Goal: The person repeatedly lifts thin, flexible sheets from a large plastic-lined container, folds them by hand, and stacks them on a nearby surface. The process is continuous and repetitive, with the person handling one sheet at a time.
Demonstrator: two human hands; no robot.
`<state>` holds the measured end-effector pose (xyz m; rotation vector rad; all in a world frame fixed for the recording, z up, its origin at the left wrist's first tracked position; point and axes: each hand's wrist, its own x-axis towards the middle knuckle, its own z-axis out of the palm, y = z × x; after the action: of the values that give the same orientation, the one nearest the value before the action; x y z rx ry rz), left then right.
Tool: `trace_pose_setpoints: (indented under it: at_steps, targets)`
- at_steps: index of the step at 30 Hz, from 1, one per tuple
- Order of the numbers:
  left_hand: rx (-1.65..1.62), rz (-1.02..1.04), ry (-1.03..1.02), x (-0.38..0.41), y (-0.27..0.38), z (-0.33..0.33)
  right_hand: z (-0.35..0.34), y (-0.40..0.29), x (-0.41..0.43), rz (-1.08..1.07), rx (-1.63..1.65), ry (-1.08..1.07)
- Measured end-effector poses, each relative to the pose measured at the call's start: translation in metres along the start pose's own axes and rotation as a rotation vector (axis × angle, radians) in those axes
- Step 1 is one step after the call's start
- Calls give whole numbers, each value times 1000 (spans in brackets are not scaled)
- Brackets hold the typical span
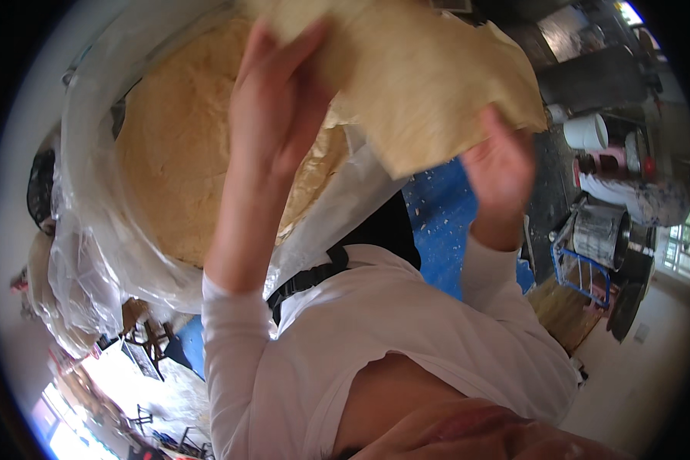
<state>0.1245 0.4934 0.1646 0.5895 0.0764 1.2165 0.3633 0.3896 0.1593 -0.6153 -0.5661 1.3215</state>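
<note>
A thin tan sheet with ragged edges [437, 86], like flatbread or a dough sheet, hangs raised in front of me and runs past the top rim. My left hand [287, 75] is at its left part, blurred, with the sheet between thumb and fingers. At the lower right edge my right hand [500, 152] holds it, thumb on the near face, the other fingers partly hidden. Below and left lies a wide round stack of similar tan sheets [172, 144], inside an open clear plastic bag [92, 190]. My left forearm covers part of the stack.
A blue floor [443, 218] with small crumbs shows between my arms. To the right stand a white bucket [586, 132], a metal drum [601, 236] and a blue metal frame [581, 270]. Lower left are dark wooden stools or chairs [152, 345]. A dark bag or cloth [41, 184] lies at far left.
</note>
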Motion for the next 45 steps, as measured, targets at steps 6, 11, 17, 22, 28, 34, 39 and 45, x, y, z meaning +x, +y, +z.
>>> trace_pose_setpoints:
  at_steps: [6,11,17,22,28,34,39,45]
  targets:
    - [79,-212,-86,165,-159,41,-94,-104,53,-91,9,184]
    - [136,-507,435,157,-235,-32,-163,-74,52,110,52,557]
    - [1498,151,54,163,-242,-37,-158,-64,42,45,126,448]
    - [2029,-19,-639,75,-268,12,-164,-64,43,-341,-388,676]
    - [2082,364,-528,59,-272,0,-199,-70,28,-410,-2147,491]
    - [1341,197,-650,-47,-243,62,-170,-124,76,-776,-1804,332]
    - [760,-77,-571,-89,-220,94,-137,-139,196,-795,-1882,367]
    - [658,224,-385,-80,-193,84,-129,-114,292,-382,-2199,498]
